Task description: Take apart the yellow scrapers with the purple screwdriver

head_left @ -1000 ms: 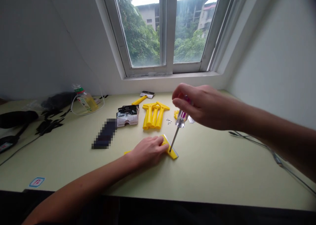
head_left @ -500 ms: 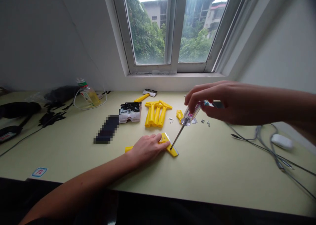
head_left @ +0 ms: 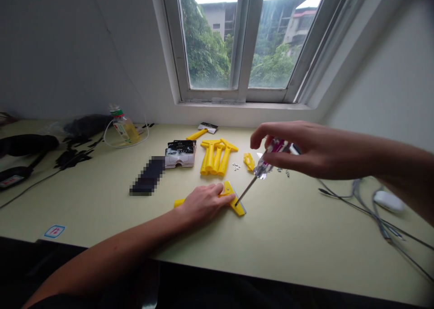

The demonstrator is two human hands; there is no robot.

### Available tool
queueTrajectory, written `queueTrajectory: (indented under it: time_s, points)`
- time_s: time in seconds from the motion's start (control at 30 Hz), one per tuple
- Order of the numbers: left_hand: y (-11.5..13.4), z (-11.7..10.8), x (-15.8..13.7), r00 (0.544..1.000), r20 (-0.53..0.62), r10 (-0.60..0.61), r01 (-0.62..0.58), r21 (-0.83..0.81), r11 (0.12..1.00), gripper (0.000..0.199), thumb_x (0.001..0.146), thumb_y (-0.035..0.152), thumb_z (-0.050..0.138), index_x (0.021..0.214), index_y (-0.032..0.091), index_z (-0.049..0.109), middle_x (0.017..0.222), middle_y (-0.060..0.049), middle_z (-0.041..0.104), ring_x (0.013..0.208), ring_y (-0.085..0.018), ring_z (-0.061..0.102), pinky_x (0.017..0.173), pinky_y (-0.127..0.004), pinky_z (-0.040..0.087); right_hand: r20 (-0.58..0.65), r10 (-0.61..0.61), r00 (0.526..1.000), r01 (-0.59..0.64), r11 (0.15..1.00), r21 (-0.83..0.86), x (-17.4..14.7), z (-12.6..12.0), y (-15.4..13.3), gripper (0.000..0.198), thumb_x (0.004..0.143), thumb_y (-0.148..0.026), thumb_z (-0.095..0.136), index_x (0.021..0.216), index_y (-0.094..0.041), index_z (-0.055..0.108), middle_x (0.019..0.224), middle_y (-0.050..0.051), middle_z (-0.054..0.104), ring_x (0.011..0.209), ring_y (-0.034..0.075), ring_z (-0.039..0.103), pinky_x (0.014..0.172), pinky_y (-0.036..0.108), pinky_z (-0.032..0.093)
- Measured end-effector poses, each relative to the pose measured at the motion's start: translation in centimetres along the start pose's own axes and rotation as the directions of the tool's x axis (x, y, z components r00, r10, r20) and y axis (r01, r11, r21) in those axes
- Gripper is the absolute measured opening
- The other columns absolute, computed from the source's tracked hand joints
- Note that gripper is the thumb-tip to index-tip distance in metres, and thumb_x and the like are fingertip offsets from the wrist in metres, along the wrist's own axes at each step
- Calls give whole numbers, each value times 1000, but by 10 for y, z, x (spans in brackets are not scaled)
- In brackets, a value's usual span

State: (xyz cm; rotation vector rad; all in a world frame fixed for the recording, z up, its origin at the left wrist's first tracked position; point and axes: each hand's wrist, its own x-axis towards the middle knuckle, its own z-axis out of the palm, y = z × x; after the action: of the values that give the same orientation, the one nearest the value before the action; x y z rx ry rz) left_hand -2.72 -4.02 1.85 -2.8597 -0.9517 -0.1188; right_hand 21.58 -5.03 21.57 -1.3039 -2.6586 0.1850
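A yellow scraper (head_left: 240, 209) with a metal blade along its head lies on the table, its handle running left. My left hand (head_left: 205, 204) is closed over the scraper near the head and presses it down, hiding most of the handle. In my right hand (head_left: 288, 148) is a screwdriver (head_left: 262, 168) with a clear and purple handle, tilted to the right. Its tip meets the scraper head at the lower screw spot; a second screw shows higher on the head. Past the scraper lie small screws and nuts (head_left: 236, 166) and small yellow parts (head_left: 248, 161).
Several yellow scraper handles (head_left: 217, 157) lie in a group behind my left hand. Left of them are black-and-white card sleeves (head_left: 180, 153) and a pixelated dark object (head_left: 148, 177). A bottle (head_left: 125, 128) stands back left. Cables (head_left: 369, 207) and a white mouse-like object (head_left: 389, 201) lie right.
The screwdriver's handle has tipped lower and to the right, with my right hand moving along. Its tip stays on the scraper head. My left hand keeps its hold; the view has shifted slightly.
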Motion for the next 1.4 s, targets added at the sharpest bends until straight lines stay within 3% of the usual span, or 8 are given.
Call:
queueTrajectory:
  time_s: [0.13, 0.33, 0.5, 0.67, 0.93, 1.07, 1.17, 1.4]
  points:
    - [0, 1, 0, 1000, 0, 8, -8, 5, 1000, 34, 101, 31, 38, 132, 33, 50, 94, -3, 53, 72, -14, 52, 64, -25, 44, -129, 123, 984, -132, 989, -62, 6, 6, -1, 36, 92, -48, 45, 112, -23, 61, 75, 5, 68, 62, 19, 58, 57, 30, 38]
    - [-1, 4, 1, 1000, -23, 10, -10, -11, 1000, 34, 101, 30, 37, 132, 33, 51, 95, -3, 53, 70, -14, 52, 64, -25, 44, 53, -64, 997, 56, 988, 141, 4, 0, -4, 33, 87, -42, 54, 115, -26, 60, 97, 5, 71, 76, 20, 63, 63, 32, 44]
    - [-1, 3, 1, 1000, -20, 10, -10, -16, 1000, 34, 100, 31, 38, 131, 33, 52, 94, -3, 53, 71, -14, 52, 64, -25, 45, -76, 68, 995, -73, 996, -58, 6, 4, -5, 34, 93, -49, 44, 104, -22, 63, 64, 3, 64, 55, 18, 55, 56, 31, 37]
    - [-1, 2, 0, 1000, -11, 0, 0, -22, 1000, 34, 100, 31, 38, 131, 34, 52, 94, -3, 53, 70, -14, 52, 64, -24, 45, 48, -58, 997, 56, 997, 54, 2, -3, -4, 29, 89, -43, 50, 107, -25, 64, 87, 5, 71, 69, 20, 61, 58, 31, 40]
    - [0, 1, 0, 1000, -7, 1, -1, -18, 1000, 34, 100, 30, 39, 131, 34, 52, 93, -3, 52, 69, -14, 51, 64, -24, 45, -138, 191, 972, -219, 948, -231, 1, 6, 1, 44, 91, -59, 43, 101, -21, 64, 52, 2, 55, 48, 19, 50, 52, 33, 33]
    - [0, 1, 1, 1000, -8, 0, 0, -22, 1000, 34, 100, 29, 39, 131, 34, 52, 93, -3, 52, 69, -14, 51, 64, -24, 44, 52, 81, 995, -75, 990, -120, -6, -8, 5, 36, 93, -50, 44, 111, -25, 63, 76, 6, 69, 59, 19, 57, 53, 33, 38]
    - [1, 1, 1, 1000, -5, -8, 8, -31, 999, 34, 99, 28, 40, 131, 34, 53, 93, -3, 52, 70, -13, 51, 65, -23, 45, 84, -45, 995, 46, 999, -3, -6, -11, -4, 33, 90, -45, 50, 111, -25, 64, 94, 8, 72, 74, 21, 62, 58, 32, 42]
    - [1, 2, 1, 1000, 0, -11, 11, -25, 1000, 34, 100, 31, 38, 132, 34, 52, 94, -3, 53, 69, -13, 51, 64, -24, 44, -158, 103, 982, -123, 984, -128, 5, 7, -2, 39, 91, -55, 46, 100, -23, 68, 59, 4, 62, 55, 20, 56, 56, 33, 37]
